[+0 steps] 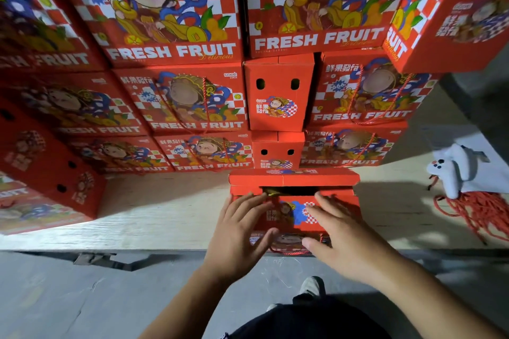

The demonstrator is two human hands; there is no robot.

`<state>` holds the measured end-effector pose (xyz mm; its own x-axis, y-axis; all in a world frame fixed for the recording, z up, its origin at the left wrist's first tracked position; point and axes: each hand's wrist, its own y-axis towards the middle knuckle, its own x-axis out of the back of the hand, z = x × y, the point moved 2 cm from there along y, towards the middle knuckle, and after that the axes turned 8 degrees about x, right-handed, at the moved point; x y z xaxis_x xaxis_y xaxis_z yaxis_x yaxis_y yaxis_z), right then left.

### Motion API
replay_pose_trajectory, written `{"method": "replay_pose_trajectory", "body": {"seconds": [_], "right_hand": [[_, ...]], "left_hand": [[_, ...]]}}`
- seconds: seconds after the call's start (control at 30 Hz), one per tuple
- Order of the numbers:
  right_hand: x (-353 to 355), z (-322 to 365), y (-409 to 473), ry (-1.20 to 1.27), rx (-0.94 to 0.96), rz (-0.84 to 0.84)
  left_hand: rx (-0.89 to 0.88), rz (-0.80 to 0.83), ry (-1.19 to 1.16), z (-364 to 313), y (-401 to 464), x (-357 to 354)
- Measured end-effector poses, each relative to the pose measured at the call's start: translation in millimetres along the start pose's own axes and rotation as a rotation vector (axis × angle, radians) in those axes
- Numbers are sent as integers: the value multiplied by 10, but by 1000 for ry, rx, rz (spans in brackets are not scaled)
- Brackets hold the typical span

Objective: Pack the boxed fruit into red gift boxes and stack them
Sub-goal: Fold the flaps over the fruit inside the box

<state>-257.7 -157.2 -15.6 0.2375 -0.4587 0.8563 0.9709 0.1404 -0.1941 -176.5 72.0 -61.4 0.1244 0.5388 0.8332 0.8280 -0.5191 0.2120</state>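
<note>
A red gift box (pixel 293 217) stands on a pale wooden platform (pixel 165 217) at its front edge, directly below me. Its top flaps are partly folded, leaving a dark gap (pixel 292 190) at the top. My left hand (pixel 239 231) lies flat on the box's near face at the left, fingers spread. On the right side of the same face rests my right hand (pixel 338 234), palm down and fingers spread. Neither hand grips anything. A red cord handle (pixel 292 252) hangs under the box's lower edge.
A wall of stacked red "FRESH FRUIT" gift boxes (pixel 176 118) fills the space behind and to the left. Another box (pixel 454 8) juts out at upper right. A white cloth (pixel 454 170) and a heap of red cords (pixel 479 212) lie right. Grey floor and my shoe (pixel 311 286) are below.
</note>
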Motion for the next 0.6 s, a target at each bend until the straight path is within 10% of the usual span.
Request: {"method": "replay_pose_trajectory", "body": {"seconds": [0.17, 0.4, 0.6], "right_hand": [[222, 89, -10, 52, 70, -341], [-380, 23, -9, -242, -35, -15], [207, 230, 87, -8, 266, -563]], "left_hand": [[3, -114, 41, -99, 18, 47], [110, 195, 200, -34, -2, -134], [-166, -251, -185, -371, 237, 411]]}}
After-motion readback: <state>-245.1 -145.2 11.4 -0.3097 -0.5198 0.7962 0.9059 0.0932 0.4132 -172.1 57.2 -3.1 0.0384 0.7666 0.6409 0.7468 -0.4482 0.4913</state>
